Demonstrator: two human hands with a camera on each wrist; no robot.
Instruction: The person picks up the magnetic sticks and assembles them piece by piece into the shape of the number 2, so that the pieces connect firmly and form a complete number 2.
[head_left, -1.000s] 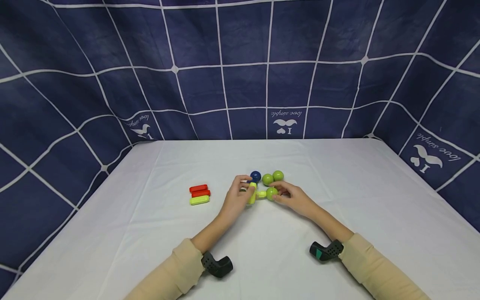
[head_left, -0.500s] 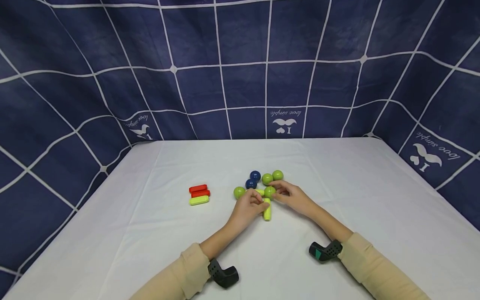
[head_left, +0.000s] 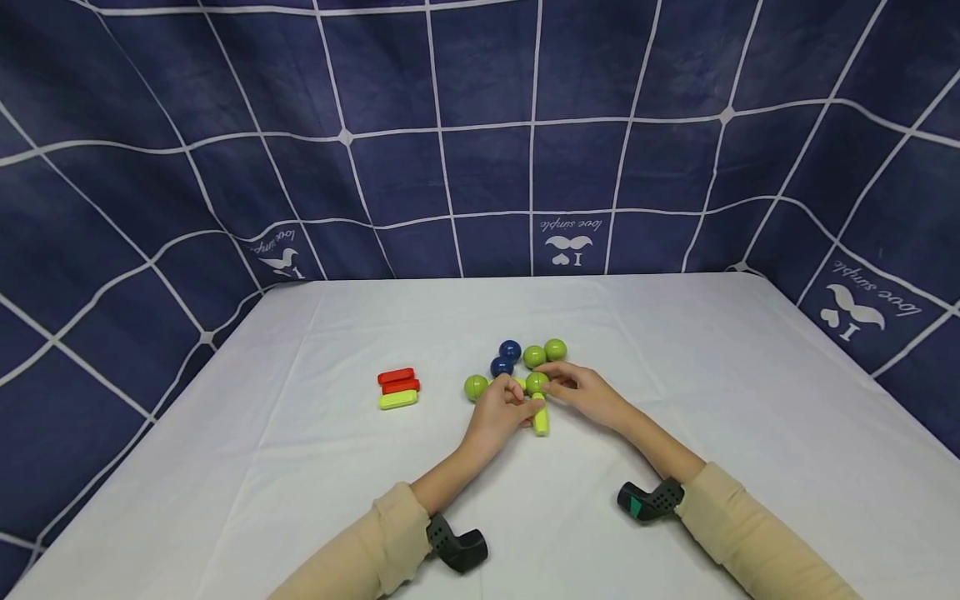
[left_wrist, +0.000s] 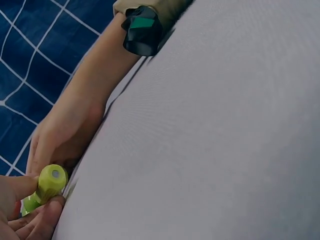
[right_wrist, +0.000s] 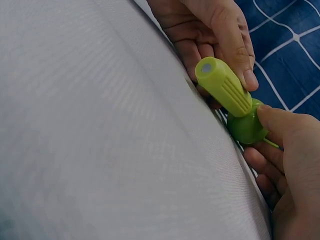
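Note:
My left hand [head_left: 493,418] pinches a yellow-green magnetic rod [head_left: 541,419] between thumb and fingers. In the right wrist view the rod [right_wrist: 224,86] is ribbed, with a grey disc in its near end. Its far end meets a glossy green ball [right_wrist: 246,129], which my right hand [head_left: 583,395] grips between thumb and fingers. Another yellow-green rod [head_left: 520,383] runs left from this ball, partly hidden behind my left hand, towards a second green ball [head_left: 476,387]. The left wrist view shows the held rod [left_wrist: 52,181] end-on.
Two blue balls [head_left: 502,367] and two more green balls [head_left: 534,357] lie just beyond the hands. To the left, two red rods [head_left: 401,387] and a yellow-green rod [head_left: 398,400] lie side by side on the white tablecloth [head_left: 322,492]. A blue checked curtain [head_left: 480,167] hangs behind.
My left hand has moved right and nearer, from the left ball to the ball in my right hand. The rod it holds has turned slightly and now meets that ball. The right hand hardly moved.

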